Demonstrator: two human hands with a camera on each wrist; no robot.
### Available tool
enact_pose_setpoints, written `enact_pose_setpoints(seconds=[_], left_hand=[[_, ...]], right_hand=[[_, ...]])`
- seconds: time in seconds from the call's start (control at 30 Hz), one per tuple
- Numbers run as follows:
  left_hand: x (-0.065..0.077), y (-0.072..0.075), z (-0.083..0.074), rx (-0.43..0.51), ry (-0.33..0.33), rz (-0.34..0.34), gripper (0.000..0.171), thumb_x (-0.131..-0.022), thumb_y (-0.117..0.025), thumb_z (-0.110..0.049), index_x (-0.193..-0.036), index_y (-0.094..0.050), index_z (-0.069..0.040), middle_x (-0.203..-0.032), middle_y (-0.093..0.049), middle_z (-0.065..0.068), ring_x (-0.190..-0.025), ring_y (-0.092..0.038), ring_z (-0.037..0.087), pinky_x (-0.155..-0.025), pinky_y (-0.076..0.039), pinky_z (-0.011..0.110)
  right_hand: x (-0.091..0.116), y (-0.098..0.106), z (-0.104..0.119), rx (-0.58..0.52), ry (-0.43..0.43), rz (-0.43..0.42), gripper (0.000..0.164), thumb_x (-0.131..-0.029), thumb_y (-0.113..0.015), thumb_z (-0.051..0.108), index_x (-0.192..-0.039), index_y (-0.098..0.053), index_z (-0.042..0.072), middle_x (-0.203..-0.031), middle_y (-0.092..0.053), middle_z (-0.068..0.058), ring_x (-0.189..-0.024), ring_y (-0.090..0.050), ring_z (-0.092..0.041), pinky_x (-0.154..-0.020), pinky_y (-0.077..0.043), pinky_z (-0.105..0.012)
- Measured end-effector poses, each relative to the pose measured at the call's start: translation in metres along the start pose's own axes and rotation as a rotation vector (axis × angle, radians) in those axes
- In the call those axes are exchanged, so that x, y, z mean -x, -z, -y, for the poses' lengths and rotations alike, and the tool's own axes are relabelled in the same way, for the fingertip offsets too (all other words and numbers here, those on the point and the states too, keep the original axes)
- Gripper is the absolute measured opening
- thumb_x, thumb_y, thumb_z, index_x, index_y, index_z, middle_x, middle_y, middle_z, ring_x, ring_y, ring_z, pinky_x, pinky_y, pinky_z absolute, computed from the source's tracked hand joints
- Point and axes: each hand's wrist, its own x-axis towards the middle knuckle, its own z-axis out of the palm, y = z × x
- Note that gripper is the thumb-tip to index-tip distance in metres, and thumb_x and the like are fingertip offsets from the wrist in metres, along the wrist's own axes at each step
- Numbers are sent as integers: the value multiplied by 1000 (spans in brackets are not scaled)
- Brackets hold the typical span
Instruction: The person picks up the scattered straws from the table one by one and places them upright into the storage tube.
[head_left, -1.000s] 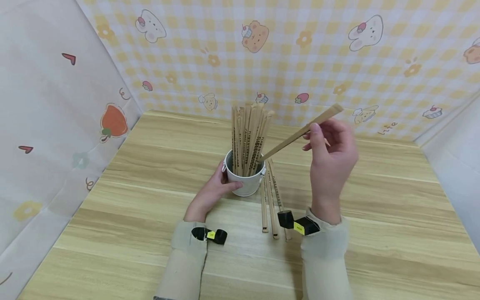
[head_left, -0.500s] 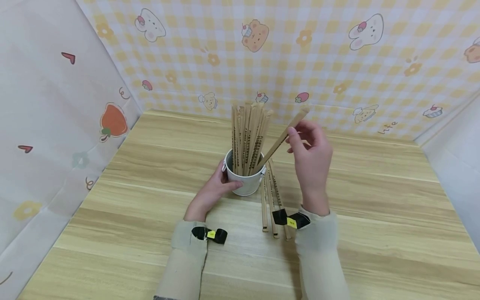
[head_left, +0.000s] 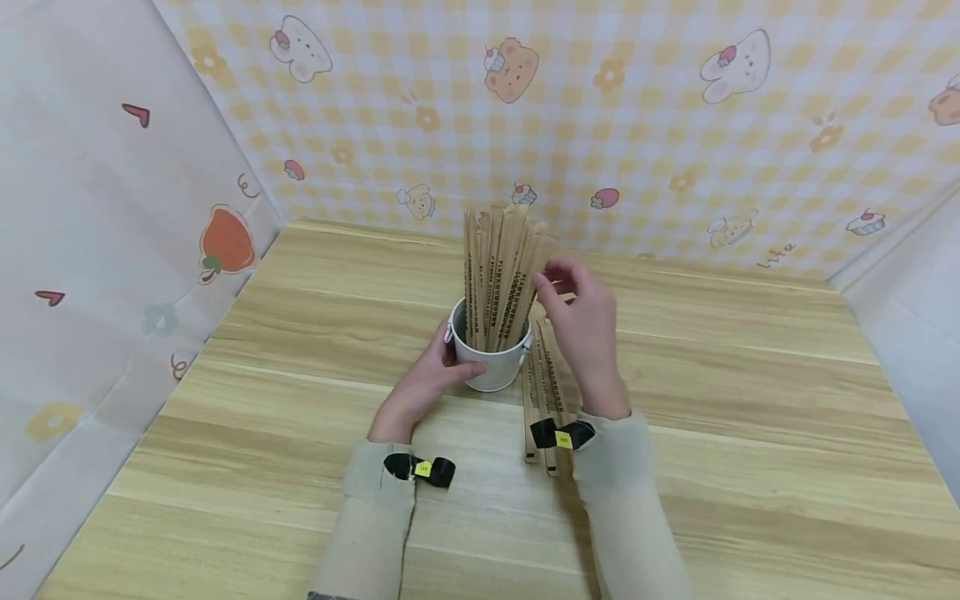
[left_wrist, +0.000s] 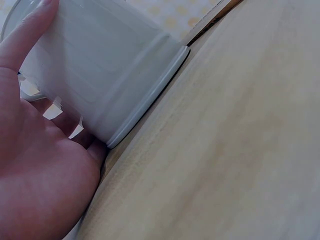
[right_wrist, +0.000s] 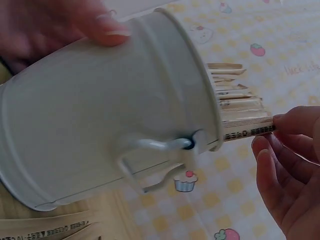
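Note:
A small white metal bucket point(head_left: 491, 373) with side handles stands on the table, holding a bundle of upright straws in brown paper wrappers point(head_left: 489, 283). My left hand point(head_left: 422, 385) grips the bucket's left side, its thumb across the front. In the left wrist view, the fingers of that hand point(left_wrist: 40, 165) pass behind the bucket wall. My right hand point(head_left: 587, 325) pinches a paper-wrapped straw point(right_wrist: 250, 131) between thumb and fingers. That straw leans beside the bundle, its lower end inside the bucket. The bucket wall hides the straws' lower ends.
Several wrapped straws point(head_left: 543, 404) lie on the wood-grain table point(head_left: 262, 400), right of the bucket and partly under my right wrist. A yellow checked cloth point(head_left: 405, 75) hangs behind, and a pale printed cloth point(head_left: 97, 225) hangs on the left.
My right hand has moved left and slightly down with the pinched straw, which has swung from a slant to nearly upright against the bundle. The left hand and bucket have stayed put.

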Motion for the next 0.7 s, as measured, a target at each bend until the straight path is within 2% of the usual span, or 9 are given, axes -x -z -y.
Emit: enact_pose_setpoints(seconds=[0.13, 0.4, 0.7], left_hand=[[0, -1, 1, -3, -4, -7, 91, -75, -71, -18, -142, -10, -32, -145, -22, 0, -129, -25, 14, -105, -21, 30], [-4, -4, -1, 15, -6, -17, 91, -75, -71, -17, -142, -11, -31, -144, -23, -1, -129, -24, 13, -105, -20, 30], [-2, -1, 10, 0, -40, -8, 93, -75, -71, -16, -143, -8, -31, -145, -21, 1, -129, -24, 16, -105, -20, 31]], right_hand=[[-1, -3, -5, 26, -12, 31, 25, -85, -61, 23, -104, -60, 7, -88, -63, -1, -74, -57, -10, -55, -50, -23], [-7, -3, -10, 11, -53, 90, 23, -86, -59, 23, -104, -61, 8, -89, -63, -1, -71, -58, -11, -53, -50, -23], [1, -8, -25, 2, -94, 81, 22, -88, -56, 24, -104, -60, 10, -89, -63, -1, -70, -59, -13, -54, -51, -25]])
